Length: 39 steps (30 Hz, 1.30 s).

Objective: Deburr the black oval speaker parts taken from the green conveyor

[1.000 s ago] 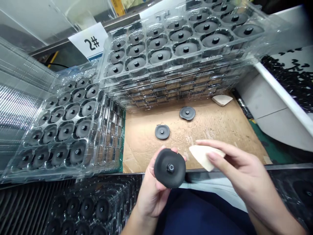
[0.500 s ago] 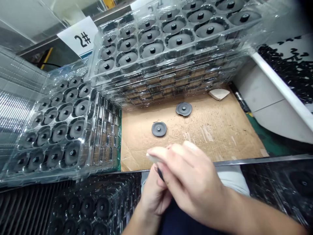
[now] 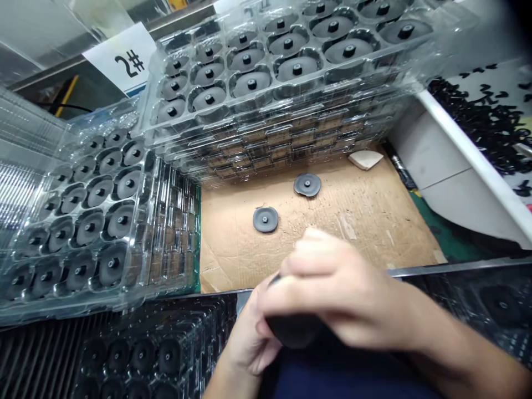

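Cardboard surface point(image 3: 366, 233) below stacked clear trays point(image 3: 266, 102); left hand point(image 3: 249, 338) grips black disc point(image 3: 295, 331), right hand point(image 3: 344, 288) grip looks closed on it, blurred

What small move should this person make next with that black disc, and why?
Probably set the black disc down on the cardboard beside the two matching discs: the left hand holds it under the right hand, and bare cardboard lies close by.
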Each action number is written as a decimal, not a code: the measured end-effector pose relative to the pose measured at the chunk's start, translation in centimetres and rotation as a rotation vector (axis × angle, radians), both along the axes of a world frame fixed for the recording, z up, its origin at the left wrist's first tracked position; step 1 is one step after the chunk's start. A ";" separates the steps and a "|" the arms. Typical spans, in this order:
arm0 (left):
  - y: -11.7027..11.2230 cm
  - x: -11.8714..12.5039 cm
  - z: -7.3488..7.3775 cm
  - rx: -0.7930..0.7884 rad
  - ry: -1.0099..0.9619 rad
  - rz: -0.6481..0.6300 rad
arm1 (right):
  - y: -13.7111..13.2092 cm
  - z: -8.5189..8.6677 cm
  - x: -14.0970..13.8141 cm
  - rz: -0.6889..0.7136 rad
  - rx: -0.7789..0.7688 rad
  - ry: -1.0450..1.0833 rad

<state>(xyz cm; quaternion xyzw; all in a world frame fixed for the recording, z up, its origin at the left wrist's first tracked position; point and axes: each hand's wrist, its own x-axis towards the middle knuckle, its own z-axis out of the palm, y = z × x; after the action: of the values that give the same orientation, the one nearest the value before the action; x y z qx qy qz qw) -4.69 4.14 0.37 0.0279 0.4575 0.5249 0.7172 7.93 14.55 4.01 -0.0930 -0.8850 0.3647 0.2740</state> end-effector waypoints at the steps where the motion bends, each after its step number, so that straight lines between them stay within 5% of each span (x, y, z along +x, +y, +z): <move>1: -0.2 -0.2 0.2 0.016 -0.034 -0.001 | 0.3 -0.6 0.2 -0.078 -0.036 -0.006; 5: -0.7 -1.2 0.3 0.120 -0.190 0.021 | -0.4 -5.2 1.8 -0.471 -0.216 -0.076; 10: -0.5 -1.3 -0.2 0.194 -0.221 0.002 | -2.7 -10.8 2.8 -0.352 -0.264 -0.262; 13: -0.3 -1.0 0.2 0.163 -0.171 -0.006 | -2.4 -9.1 3.1 -0.426 -0.298 -0.259; 16: -0.2 -0.7 0.5 0.121 -0.084 0.004 | -1.9 -4.3 3.2 -0.560 -0.290 -0.117; 19: -0.3 -0.5 0.1 0.132 -0.035 0.053 | -2.1 -0.5 2.7 -0.368 -0.117 0.064; 22: -0.7 -0.6 -0.6 0.130 -0.006 0.124 | -2.4 0.4 1.9 -0.259 -0.033 -0.040; 25: -0.8 -0.7 -0.9 0.106 0.019 0.183 | -2.5 -0.1 1.3 -0.329 -0.057 -0.121; 30: -0.4 -0.7 -0.8 0.069 0.059 0.186 | -1.8 -1.8 0.9 -0.308 -0.245 0.042; 34: -0.2 -1.0 -0.8 0.085 0.073 0.245 | -1.2 -6.0 2.2 -0.424 -0.481 -0.155; 37: -0.1 -1.1 -1.0 0.104 0.071 0.249 | -1.7 -9.8 3.1 -0.517 -0.489 -0.243; 39: 0.0 -0.8 -1.2 0.117 0.094 0.275 | -2.2 -10.7 3.2 -0.542 -0.492 -0.260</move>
<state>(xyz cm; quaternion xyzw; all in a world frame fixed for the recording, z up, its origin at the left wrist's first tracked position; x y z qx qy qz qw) -5.53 4.18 -0.83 0.0315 0.4587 0.6422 0.6133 11.16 12.36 -6.72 -0.4320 -0.7416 0.4657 0.2157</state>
